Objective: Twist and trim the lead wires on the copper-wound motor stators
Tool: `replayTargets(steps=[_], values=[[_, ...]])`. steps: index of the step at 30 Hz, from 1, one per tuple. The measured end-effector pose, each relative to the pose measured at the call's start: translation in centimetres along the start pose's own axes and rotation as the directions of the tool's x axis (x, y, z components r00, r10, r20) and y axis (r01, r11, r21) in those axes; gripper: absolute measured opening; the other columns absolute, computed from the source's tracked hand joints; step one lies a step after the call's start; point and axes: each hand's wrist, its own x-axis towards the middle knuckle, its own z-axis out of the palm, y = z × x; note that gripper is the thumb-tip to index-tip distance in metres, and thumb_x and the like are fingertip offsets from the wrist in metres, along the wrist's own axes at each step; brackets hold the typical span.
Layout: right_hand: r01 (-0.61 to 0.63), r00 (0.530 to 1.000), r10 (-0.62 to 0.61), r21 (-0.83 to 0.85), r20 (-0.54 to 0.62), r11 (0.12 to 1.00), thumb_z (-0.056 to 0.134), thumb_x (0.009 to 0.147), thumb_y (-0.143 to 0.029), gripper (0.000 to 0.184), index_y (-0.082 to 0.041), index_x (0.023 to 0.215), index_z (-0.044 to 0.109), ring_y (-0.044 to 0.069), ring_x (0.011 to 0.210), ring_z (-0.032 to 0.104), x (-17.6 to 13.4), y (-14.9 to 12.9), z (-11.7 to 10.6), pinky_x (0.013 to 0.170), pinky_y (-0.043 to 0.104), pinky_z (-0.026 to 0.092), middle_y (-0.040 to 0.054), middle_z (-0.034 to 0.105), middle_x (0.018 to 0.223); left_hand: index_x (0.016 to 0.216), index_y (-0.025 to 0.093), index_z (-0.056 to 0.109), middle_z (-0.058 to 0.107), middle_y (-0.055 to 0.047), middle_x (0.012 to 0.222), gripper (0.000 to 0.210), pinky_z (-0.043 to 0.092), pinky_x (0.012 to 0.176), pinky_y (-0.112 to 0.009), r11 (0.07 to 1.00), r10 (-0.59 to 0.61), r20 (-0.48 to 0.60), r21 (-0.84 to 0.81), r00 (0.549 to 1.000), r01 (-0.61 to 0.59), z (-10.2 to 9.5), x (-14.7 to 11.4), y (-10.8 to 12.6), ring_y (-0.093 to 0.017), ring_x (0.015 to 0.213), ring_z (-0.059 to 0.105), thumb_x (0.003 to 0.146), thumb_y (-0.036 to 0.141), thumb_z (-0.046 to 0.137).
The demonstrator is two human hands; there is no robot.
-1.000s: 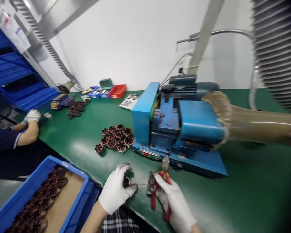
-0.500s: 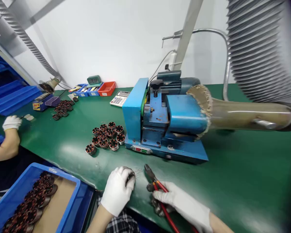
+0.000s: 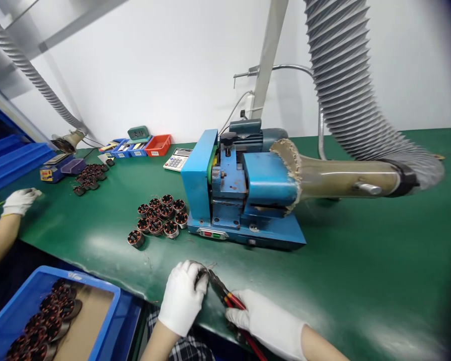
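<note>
By the green table [image 3: 346, 281], an oblong blue plastic bin [image 3: 116, 293] is holding copper-wound cores [image 3: 56, 326], perhaps waiting. White-gloved right grip [image 3: 268, 316] and left grip [image 3: 182, 296] are respectively clasping red-handled metal pliers [image 3: 221, 287] and a dark round core [image 3: 201, 274], seemingly unfinished.

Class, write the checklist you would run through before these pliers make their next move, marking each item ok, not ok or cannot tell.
1. Left hand grips the round part: ok.
2. Right hand holds the pliers: ok.
3. Both hands gloved: ok.
4. Left fingers well clear of the pliers' tips: not ok, they are close together.
5. Wire between the pliers' jaws: cannot tell, too small.
6. Blue machine switched off: cannot tell.
</note>
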Motion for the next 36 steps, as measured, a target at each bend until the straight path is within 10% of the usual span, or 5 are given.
replayTargets(steps=[36], values=[[-0.019,1.000,0.023,0.202,-0.020,0.979,0.043,0.080,-0.035,0.021,-0.015,0.077,0.048,0.015,0.063,0.047,0.9,1.0,0.8,0.058,0.025,0.036,0.0009,0.052,0.068,0.088,0.021,0.053,0.056,-0.003,0.088,0.008,0.041,0.075,-0.036,1.000,-0.006,0.033,-0.024,0.999,0.007,0.4,0.1,-0.2,-0.021,0.083,0.050,0.085,0.019,0.046]])
